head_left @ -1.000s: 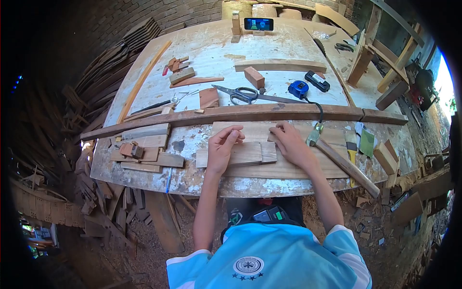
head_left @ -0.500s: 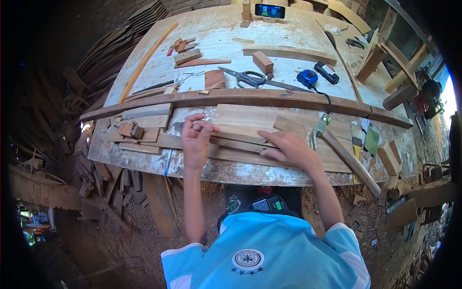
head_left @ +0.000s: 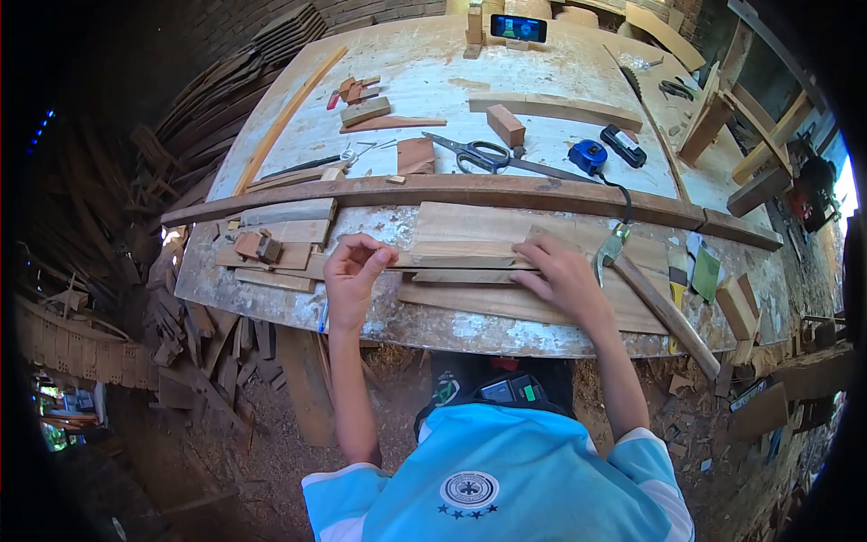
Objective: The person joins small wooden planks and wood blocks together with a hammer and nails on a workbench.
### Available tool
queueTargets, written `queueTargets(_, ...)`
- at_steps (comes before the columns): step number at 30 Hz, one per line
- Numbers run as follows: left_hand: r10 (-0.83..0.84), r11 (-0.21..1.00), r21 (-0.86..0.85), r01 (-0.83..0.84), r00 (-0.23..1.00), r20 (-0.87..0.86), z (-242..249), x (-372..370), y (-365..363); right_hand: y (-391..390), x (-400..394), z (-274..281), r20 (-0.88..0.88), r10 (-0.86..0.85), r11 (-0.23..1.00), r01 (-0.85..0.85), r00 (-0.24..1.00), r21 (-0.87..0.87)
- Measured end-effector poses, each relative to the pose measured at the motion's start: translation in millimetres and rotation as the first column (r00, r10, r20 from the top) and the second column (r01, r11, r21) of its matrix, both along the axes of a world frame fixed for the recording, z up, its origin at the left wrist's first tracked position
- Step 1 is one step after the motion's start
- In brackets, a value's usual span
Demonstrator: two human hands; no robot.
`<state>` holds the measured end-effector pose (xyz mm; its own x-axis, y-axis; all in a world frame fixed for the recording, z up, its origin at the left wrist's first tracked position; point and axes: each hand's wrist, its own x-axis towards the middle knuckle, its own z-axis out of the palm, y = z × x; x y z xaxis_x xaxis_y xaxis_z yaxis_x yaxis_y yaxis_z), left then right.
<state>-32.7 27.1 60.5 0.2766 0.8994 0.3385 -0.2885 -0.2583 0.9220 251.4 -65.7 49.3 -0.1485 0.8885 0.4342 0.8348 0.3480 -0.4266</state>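
My left hand (head_left: 354, 275) is closed in a pinch, thumb against fingertips, at the left end of the wooden strips; anything between the fingertips is too small to make out. My right hand (head_left: 562, 278) grips the right ends of two light wooden strips, thumb on the near side and fingers on the far side. The upper strip (head_left: 465, 254) and the lower strip (head_left: 465, 276) lie roughly parallel, a narrow dark gap between them. Beneath them is a wide, flat board (head_left: 506, 309). A claw hammer (head_left: 646, 294) rests just right of my right hand.
A long brown beam (head_left: 433, 190) crosses the workbench (head_left: 271, 303) beyond my hands. Behind it are scissors (head_left: 479, 155), a blue tape measure (head_left: 588, 156) and wood blocks (head_left: 506, 125). Small offcuts (head_left: 257, 246) lie left; a phone (head_left: 518, 28) stands at the back.
My left hand has drawn slightly left, its fingers curling into a tighter pinch. The two strips now lie straighter, with a clearer gap between them. The whole view has shifted a little.
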Motion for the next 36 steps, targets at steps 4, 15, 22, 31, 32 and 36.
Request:
queueTargets(4,-0.023,1.000,-0.009,0.022,0.999,-0.041,-3.2,10.4,1.3,6.6,1.0,-7.5,0.011,-0.017,0.997,0.016,1.000,0.069)
queueTargets(15,0.008,1.000,0.029,-0.003,0.989,-0.147,-0.3,10.8,2.7,3.7,-5.6,2.1,-0.066,-0.042,0.994,0.035,0.997,-0.106)
queueTargets(22,0.046,0.999,0.005,-0.045,0.986,-0.161,-8.9,7.4,3.6,4.2,5.7,12.7,-0.336,0.107,0.944,-0.202,0.936,-0.260)
queueTargets(31,0.067,0.995,-0.069,-0.074,0.993,-0.098,-10.6,2.9,0.3,4.8,2.9,7.5,-0.323,-0.050,0.863,-0.122,0.945,-0.490)
queueTargets(32,0.057,0.996,-0.064,-0.065,0.992,-0.111,-12.3,1.5,0.7,3.0,3.3,2.2,-0.293,-0.027,0.893,-0.108,0.956,-0.437)
queueTargets(36,0.044,0.998,-0.045,-0.051,0.988,-0.147,-10.3,1.8,-0.7,-3.3,4.1,5.0,-0.216,-0.088,0.936,0.007,0.973,-0.351)
